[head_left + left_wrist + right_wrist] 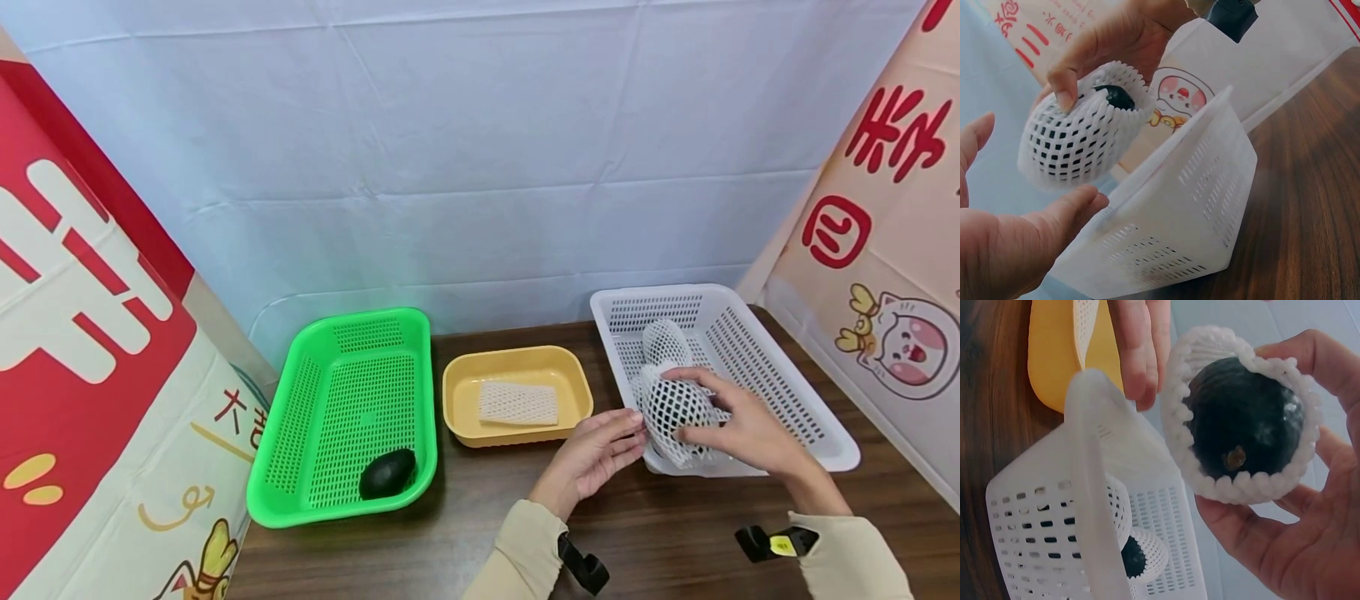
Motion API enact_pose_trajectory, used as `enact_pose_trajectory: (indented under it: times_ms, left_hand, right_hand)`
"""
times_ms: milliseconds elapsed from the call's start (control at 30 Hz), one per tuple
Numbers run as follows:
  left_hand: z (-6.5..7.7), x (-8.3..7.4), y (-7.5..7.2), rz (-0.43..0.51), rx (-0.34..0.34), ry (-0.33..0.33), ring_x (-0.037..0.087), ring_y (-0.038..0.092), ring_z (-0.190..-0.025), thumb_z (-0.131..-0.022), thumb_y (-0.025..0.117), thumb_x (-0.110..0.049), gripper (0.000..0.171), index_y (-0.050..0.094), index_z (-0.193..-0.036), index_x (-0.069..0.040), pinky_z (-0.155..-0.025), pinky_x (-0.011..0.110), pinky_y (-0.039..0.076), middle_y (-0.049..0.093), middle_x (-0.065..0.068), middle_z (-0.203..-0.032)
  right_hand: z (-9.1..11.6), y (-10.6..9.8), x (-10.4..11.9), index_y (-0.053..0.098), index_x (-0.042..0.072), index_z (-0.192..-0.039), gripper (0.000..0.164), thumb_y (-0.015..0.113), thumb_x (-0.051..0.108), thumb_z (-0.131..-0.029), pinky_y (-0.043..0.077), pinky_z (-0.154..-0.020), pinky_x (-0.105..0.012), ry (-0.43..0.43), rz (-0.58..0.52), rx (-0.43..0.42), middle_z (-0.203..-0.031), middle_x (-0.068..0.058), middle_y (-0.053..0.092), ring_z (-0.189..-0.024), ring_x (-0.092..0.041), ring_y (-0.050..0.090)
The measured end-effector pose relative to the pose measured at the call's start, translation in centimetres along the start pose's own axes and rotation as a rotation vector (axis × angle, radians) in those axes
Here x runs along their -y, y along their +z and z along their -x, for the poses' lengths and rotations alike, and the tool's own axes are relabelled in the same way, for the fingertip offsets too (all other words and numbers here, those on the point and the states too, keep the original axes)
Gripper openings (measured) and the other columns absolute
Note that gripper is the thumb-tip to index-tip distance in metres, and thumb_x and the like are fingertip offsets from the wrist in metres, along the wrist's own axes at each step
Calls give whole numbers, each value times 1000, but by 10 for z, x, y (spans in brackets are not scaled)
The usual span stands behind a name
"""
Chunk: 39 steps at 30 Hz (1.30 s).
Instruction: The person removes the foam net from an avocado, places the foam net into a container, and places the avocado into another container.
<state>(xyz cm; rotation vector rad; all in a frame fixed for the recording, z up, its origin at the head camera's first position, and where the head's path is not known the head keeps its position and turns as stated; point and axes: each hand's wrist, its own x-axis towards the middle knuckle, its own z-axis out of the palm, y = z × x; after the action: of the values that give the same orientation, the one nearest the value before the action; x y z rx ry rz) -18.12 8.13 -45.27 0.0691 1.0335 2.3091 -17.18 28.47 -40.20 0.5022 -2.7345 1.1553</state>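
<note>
My right hand (750, 429) grips a dark avocado (1244, 419) sleeved in a white foam net (1066, 150), above the near left part of the white basket (780, 354). The avocado's stem end shows through the net's opening in the right wrist view. Beside it, my left hand (596, 458) has its fingers extended and holds nothing; whether its fingertips touch the net I cannot tell. Inside the white basket lie other net-sleeved avocados (1147, 553), partly hidden by the held one in the head view.
A bare avocado (387, 473) lies in the near right corner of the green basket (266, 467) on the left. Between the baskets stands a yellow tray (457, 387) with flat foam netting (517, 403) in it. Cloth (480, 150) hangs behind the wooden table (480, 517).
</note>
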Motion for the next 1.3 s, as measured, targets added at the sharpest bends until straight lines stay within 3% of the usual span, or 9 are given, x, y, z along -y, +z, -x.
enact_pose_trajectory:
  times_ms: [167, 400, 800, 1033, 1300]
  left_hand:
    - [-2, -1, 0, 0, 2, -7, 19, 57, -88, -83, 62, -11, 30, 56, -110, 1, -86, 37, 42, 59, 12, -98]
    - [-1, 1, -1, -16, 50, -18, 23, 57, -94, -83, 61, -11, 33, 55, -113, 2, -84, 38, 43, 58, 14, -106]
    - [0, 1, -3, -42, 82, -20, 28, 57, -93, -83, 60, -9, 32, 55, -114, -1, -79, 43, 45, 58, 15, -106]
    - [2, 1, -5, -48, 56, -34, 27, 57, -94, -84, 60, -16, 36, 54, -117, -5, -79, 45, 45, 57, 14, -107]
    - [4, -4, -7, -48, 63, -13, 27, 56, -94, -81, 63, -17, 43, 49, -121, -11, -79, 45, 45, 56, 14, -109]
  right_hand:
    - [0, 3, 4, 48, 21, -124, 66, 78, 12, -66, 41, -73, -40, -67, -28, 45, -114, 2, 52, -86, -14, 52]
    - [0, 5, 7, 44, 16, -127, 64, 74, 8, -71, 48, -58, -30, -134, -153, 161, -102, -1, 56, -76, -17, 57]
    - [-1, 9, 7, 40, 11, -133, 68, 69, 5, -72, 49, -66, -32, -197, -263, 240, -116, -4, 50, -91, -19, 54]
    - [1, 13, 9, 29, 8, -138, 78, 68, 0, -72, 51, -59, -35, -177, -394, 306, -130, -14, 36, -86, -23, 57]
    - [0, 15, 11, 25, 15, -140, 80, 69, 9, -74, 45, -74, -41, -151, -253, 257, -135, -6, 33, -114, -29, 39]
